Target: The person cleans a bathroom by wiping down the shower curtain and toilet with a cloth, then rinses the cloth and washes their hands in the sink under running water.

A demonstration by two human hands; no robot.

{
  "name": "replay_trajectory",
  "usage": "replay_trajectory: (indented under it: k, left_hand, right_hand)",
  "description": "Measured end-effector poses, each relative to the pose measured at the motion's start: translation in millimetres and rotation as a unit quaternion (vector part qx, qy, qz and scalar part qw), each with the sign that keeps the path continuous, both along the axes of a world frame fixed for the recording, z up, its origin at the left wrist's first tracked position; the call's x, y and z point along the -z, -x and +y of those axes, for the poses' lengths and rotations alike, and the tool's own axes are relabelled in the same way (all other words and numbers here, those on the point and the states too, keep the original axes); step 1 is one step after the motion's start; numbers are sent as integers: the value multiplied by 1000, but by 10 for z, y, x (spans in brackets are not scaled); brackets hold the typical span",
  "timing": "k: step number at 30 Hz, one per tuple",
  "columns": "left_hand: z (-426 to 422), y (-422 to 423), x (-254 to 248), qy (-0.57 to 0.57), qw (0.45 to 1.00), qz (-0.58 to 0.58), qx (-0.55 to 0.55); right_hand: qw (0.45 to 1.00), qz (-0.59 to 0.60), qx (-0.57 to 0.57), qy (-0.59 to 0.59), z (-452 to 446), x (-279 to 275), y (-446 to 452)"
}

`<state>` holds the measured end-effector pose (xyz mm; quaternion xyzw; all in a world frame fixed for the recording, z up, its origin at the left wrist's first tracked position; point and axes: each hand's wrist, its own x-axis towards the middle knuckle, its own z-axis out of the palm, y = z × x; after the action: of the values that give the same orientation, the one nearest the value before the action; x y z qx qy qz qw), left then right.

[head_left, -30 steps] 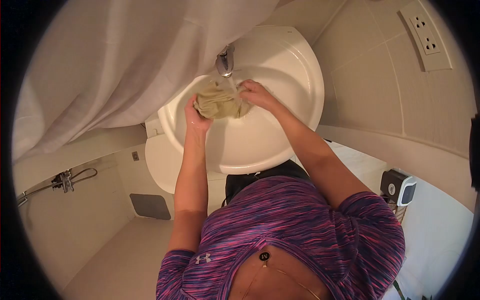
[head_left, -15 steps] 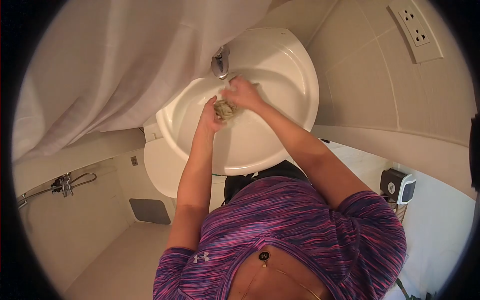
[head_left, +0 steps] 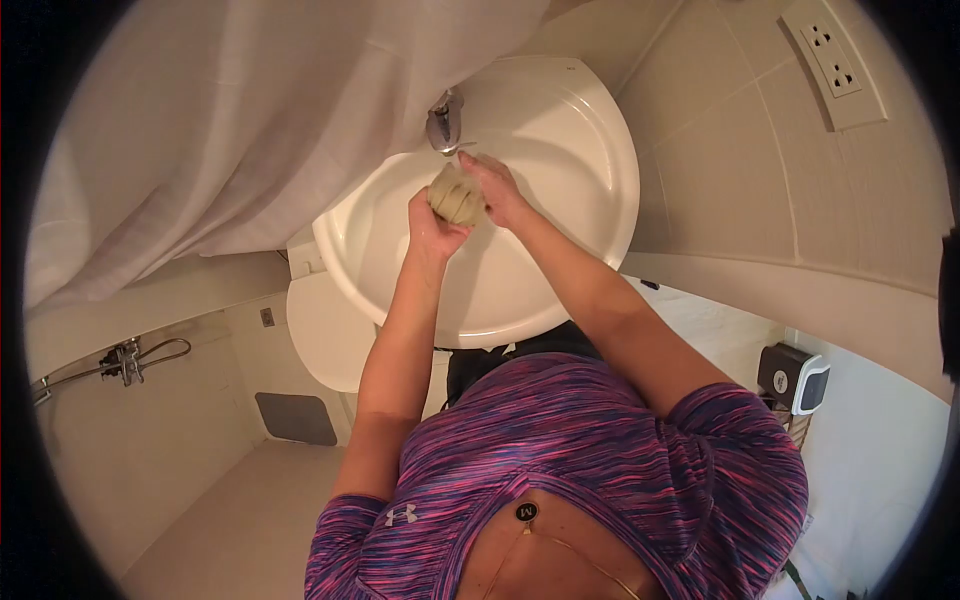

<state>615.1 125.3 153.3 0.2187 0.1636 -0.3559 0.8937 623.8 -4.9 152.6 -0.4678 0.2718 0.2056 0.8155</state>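
Note:
A wadded, pale greenish-beige cloth (head_left: 456, 196) is held up just below the faucet (head_left: 444, 128), over the sink basin. My left hand (head_left: 432, 228) is closed around its lower left side, with the fingers partly hidden behind the folds. Close against the cloth's right edge, my right hand (head_left: 497, 190) has its fingers stretched towards the spout; whether it touches the cloth I cannot make out clearly. The white sink (head_left: 590, 190) lies around and beneath both hands.
A light shower curtain (head_left: 240, 130) hangs at the upper left, close to the faucet. A white toilet lid (head_left: 325, 335) is left of the sink. On the right wall is a power outlet (head_left: 835, 65). A dark-and-white box (head_left: 793, 378) stands at the lower right.
The cloth has risen slightly towards the faucet and now shows a smoother, folded face. My left hand turned with it. My right hand shifted a little right and down, and is less blurred.

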Motion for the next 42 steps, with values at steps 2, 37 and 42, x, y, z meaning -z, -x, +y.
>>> replay_trajectory:
  k: [2, 37, 42]
  left_hand:
    - [-79, 115, -193, -129, 981, 127, -73]
    - [160, -332, 128, -573, 732, -363, -63]
    - [-6, -248, -168, -641, 648, -404, 79]
  right_hand:
    - [968, -149, -73, 190, 54, -72, 27]
    - [895, -279, -261, 229, -289, 55, -322]
    - [909, -315, -198, 187, -193, -2, -242]
